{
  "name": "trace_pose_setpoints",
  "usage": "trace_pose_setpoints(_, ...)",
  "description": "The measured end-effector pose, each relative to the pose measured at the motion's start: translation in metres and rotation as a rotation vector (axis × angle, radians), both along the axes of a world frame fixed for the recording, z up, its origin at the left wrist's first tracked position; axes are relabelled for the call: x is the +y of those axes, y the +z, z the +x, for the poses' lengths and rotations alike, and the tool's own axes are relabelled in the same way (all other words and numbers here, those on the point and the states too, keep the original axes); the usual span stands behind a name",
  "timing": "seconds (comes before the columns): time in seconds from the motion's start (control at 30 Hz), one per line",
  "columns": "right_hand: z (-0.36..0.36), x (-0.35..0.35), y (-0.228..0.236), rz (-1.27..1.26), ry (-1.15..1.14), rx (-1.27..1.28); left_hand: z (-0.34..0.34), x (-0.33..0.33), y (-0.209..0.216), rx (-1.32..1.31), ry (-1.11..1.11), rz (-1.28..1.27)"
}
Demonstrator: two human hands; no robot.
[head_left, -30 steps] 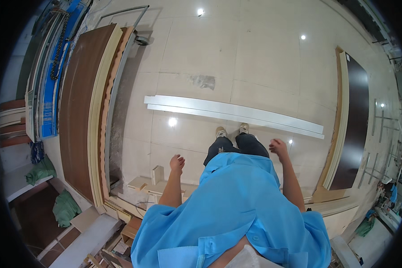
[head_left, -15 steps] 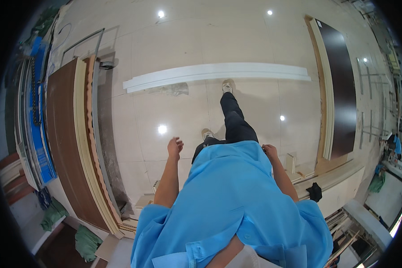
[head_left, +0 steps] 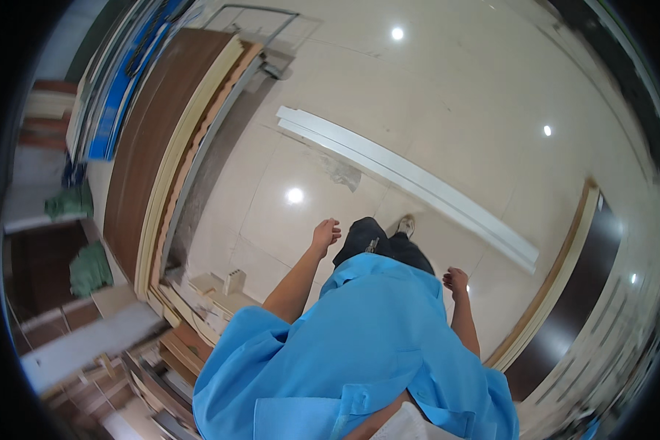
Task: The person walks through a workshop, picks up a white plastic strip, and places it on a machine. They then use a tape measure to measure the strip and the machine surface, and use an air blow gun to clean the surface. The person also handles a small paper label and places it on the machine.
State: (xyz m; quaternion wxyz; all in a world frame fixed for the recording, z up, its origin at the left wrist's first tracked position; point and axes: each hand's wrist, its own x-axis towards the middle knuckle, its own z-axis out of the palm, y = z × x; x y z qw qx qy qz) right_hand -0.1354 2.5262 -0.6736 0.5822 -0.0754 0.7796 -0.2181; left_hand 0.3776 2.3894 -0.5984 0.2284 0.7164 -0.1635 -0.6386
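My left hand (head_left: pixel 326 235) hangs in front of my left hip, fingers loosely bent and a little apart, nothing in it. On the other side, my right hand (head_left: pixel 455 280) hangs beside the hem of my blue shirt; its fingers are loosely curled and no object shows in it. Neither hand touches anything. Long white strips (head_left: pixel 411 183) lie together on the tiled floor past my feet, slanting from upper left to lower right. Closest to the left hand on the floor is a grey smudged patch (head_left: pixel 342 174).
A stack of brown panels (head_left: pixel 172 110) rests on a metal cart (head_left: pixel 260 9) at the left, beside blue-wrapped material (head_left: pixel 117 110). Dark panels (head_left: pixel 572 315) stand stacked at the right. Wooden pieces (head_left: pixel 231 293) lie behind my left arm, near green cloth bundles (head_left: pixel 89 268).
My view has turned to the right, so the white strips now slant. My legs have moved in a step, and both hands have swung slightly, still holding nothing visible.
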Motion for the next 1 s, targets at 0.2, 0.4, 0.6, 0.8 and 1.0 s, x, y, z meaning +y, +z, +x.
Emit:
trace_pose_setpoints(0.2, -0.050, -0.182, 0.071, -0.166, -0.104, 0.075, 0.010, -0.009, -0.033, -0.008, 0.212, 0.160)
trace_pose_setpoints(0.4, -0.025, -0.261, 0.100, -0.116, 0.122, 0.014, -0.001, -0.050, -0.056, 0.011, 0.516, 0.044)
trace_pose_setpoints(0.6, 0.027, -0.312, 0.099, 0.001, 0.346, 0.028, -0.004, -0.107, -0.040, 0.111, 0.479, 0.011)
trace_pose_setpoints(0.8, 0.012, -0.360, 0.103, -0.013, 0.359, 0.060, -0.001, -0.134, -0.057, 0.097, 0.552, 0.114)
trace_pose_setpoints(1.0, 0.001, -0.388, 0.097, -0.025, 0.190, 0.029, 0.022, -0.169, -0.060, 0.016, 0.454, 0.128)
